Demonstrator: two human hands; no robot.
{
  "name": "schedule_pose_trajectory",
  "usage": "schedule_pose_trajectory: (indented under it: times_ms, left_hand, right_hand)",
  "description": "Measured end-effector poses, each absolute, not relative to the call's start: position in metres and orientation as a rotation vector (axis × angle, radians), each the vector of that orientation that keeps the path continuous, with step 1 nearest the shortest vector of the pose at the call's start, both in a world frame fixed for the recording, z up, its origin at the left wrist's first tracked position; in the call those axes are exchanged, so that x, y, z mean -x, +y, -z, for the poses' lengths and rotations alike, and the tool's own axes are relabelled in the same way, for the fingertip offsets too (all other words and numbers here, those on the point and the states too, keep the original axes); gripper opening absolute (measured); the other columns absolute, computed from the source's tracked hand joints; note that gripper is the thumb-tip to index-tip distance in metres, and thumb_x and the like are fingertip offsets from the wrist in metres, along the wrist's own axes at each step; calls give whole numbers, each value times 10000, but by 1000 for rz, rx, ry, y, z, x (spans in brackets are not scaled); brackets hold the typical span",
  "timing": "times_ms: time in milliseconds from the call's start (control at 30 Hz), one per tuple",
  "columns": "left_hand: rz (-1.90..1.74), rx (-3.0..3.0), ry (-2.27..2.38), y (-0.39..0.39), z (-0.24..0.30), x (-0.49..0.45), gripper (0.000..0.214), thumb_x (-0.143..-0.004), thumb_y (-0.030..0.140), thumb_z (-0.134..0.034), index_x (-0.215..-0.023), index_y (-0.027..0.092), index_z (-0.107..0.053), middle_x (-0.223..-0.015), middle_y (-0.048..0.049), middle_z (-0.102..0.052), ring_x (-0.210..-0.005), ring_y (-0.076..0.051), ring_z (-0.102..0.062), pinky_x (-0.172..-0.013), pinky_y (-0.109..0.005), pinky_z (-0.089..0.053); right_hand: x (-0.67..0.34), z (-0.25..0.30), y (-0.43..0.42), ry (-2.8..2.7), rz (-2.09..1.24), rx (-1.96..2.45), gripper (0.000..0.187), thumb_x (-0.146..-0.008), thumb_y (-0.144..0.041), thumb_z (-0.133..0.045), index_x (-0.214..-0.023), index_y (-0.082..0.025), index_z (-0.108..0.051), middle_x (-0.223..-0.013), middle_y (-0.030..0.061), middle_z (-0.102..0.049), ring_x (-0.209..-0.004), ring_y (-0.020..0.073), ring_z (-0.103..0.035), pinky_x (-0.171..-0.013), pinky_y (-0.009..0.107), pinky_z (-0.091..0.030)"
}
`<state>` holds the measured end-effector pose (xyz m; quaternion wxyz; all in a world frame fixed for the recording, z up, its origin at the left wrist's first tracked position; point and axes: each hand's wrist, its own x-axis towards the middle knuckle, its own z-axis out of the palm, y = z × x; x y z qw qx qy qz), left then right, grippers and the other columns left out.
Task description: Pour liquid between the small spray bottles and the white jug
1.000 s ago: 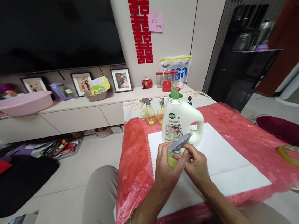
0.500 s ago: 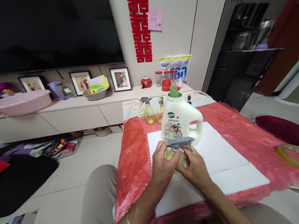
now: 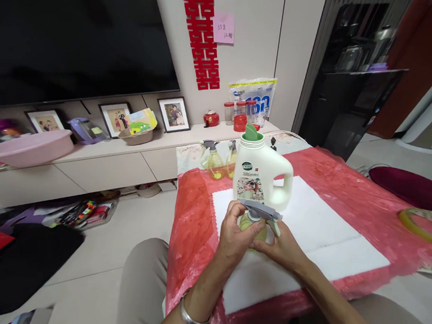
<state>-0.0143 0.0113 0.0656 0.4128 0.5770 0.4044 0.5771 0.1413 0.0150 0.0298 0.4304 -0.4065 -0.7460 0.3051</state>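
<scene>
A small clear spray bottle [image 3: 253, 223] with yellowish-green liquid and a grey trigger head [image 3: 261, 210] stands on a white cloth [image 3: 327, 232]. My left hand [image 3: 234, 236] wraps around the bottle's body from the left. On the right side my right hand [image 3: 282, 246] grips the same bottle just under the trigger head. The nozzle points right. Right behind it stands a large white detergent jug [image 3: 261, 173] with a green cap and a side handle.
The cloth lies on a red plastic sheet covering the table [image 3: 350, 184]. Two more spray bottles [image 3: 219, 161] stand at the table's far edge. A tape roll [image 3: 424, 225] lies at the right. A low cabinet [image 3: 118, 158] with photo frames and a pink basin [image 3: 28, 145] runs along the left.
The grey trigger head has turned from tilted up-right to level, pointing right. Both hands stayed on the bottle and lowered it slightly toward the cloth.
</scene>
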Motion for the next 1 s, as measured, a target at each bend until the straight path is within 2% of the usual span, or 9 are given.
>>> schedule_pose_trajectory:
  times_ms: [133, 333, 433, 600, 767, 900, 1000]
  left_hand:
    - [-1434, -1481, 1000, 17, -65, 18, 203, -757, 251, -770, -931, 198, -680, -1000, -42, -609, -1016, -223, -595, -960, -363, -442]
    - [-1389, -1400, 868, 17, -54, 26, 367, -828, 266, -733, -1176, 232, -624, -1185, -70, -664, -1178, -249, -592, -1039, -393, -426]
    - [-1363, -1386, 819, 16, -49, 28, 340, -879, 264, -680, -1212, 252, -614, -1243, -73, -659, -1200, -248, -597, -1002, -373, -454]
    - [-1305, -1327, 846, 17, -54, 26, 443, -728, 239, -825, -1137, 249, -653, -1155, -39, -680, -1119, -231, -618, -970, -342, -466]
    - [-1353, -1288, 891, 21, -63, 19, 356, -654, 250, -872, -955, 222, -684, -979, -4, -672, -977, -191, -639, -920, -320, -483]
    - [-1370, -1175, 841, 23, -63, 19, 477, -597, 309, -918, -987, 221, -657, -872, 5, -689, -844, -172, -649, -809, -304, -508]
    - [-1362, -1180, 816, 24, -59, 23, 512, -616, 365, -916, -1017, 220, -635, -881, -2, -706, -807, -167, -653, -765, -294, -513]
  right_hand:
    - [-142, -34, 16, -1881, -748, 994, 673, -807, -467, -774, -1379, -214, -527, -1328, 97, -556, -1247, 247, -540, -1061, 404, -478]
    - [-144, -37, 18, -1951, -703, 976, 611, -833, -457, -737, -1356, -201, -553, -1281, 101, -554, -1200, 232, -536, -1010, 371, -479]
    - [-146, -36, 19, -1968, -694, 981, 649, -844, -473, -727, -1391, -191, -523, -1305, 103, -536, -1230, 232, -513, -1041, 374, -457]
    - [-146, -35, 19, -1983, -689, 973, 613, -879, -501, -684, -1382, -190, -523, -1300, 99, -534, -1223, 219, -513, -1024, 354, -460]
    - [-146, -36, 18, -1983, -678, 976, 604, -875, -509, -691, -1371, -205, -528, -1294, 79, -536, -1219, 205, -513, -1017, 335, -460]
    - [-146, -34, 19, -1985, -669, 988, 654, -845, -535, -725, -1361, -184, -530, -1285, 91, -542, -1205, 216, -523, -1012, 342, -462]
    - [-147, -32, 20, -1985, -665, 989, 667, -836, -551, -732, -1349, -173, -535, -1271, 100, -545, -1193, 221, -528, -1002, 343, -467]
